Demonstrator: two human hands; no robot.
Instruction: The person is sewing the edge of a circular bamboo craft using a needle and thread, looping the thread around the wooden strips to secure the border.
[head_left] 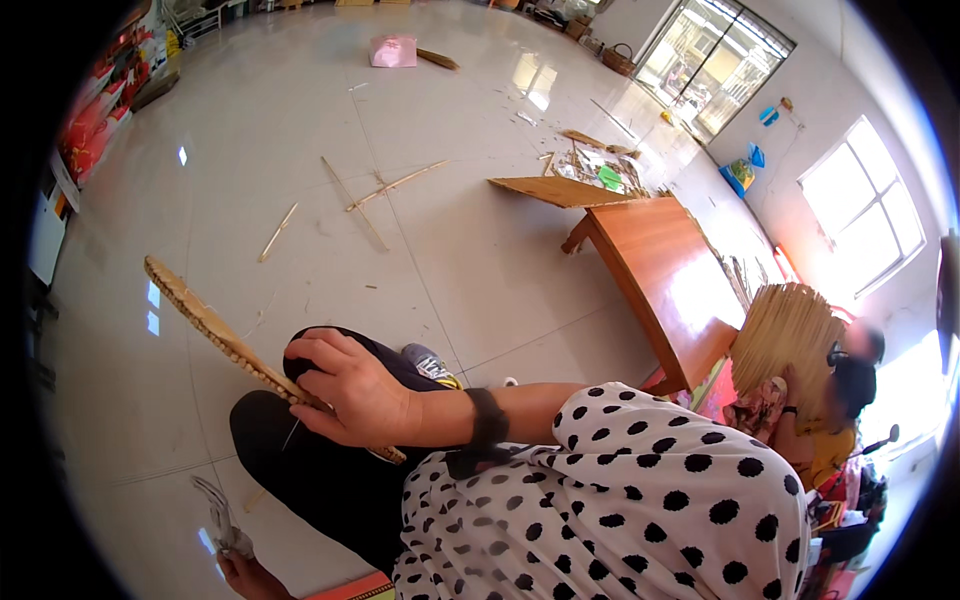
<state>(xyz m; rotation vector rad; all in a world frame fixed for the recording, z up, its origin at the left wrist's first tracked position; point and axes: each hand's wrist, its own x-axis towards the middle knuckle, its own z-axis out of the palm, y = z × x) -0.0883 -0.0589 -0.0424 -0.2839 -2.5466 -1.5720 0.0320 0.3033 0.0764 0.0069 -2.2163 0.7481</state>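
A flat piece of pale plant stalks (pixel 215 318), seen nearly edge-on, slants over my bent knees. My right hand (pixel 350 388) grips it with fingers bent over its edge; a dark band circles this wrist. Below those fingers a thin, straight, shiny thing (pixel 291 436) sticks out, too fine to name. Low at the left, my left hand (pixel 248 570) is partly cut off by the picture's edge. Its fingers close on a pale grey, pronged-looking thing (pixel 218 510) that I cannot make out.
Loose stalks (pixel 385 190) lie on the tiled floor ahead. A low wooden table (pixel 660 260) stands to my right, with a bundle of stalks (pixel 785 335) beyond it. Farther right is another person (pixel 850 390). A pink box (pixel 393 51) stands far ahead.
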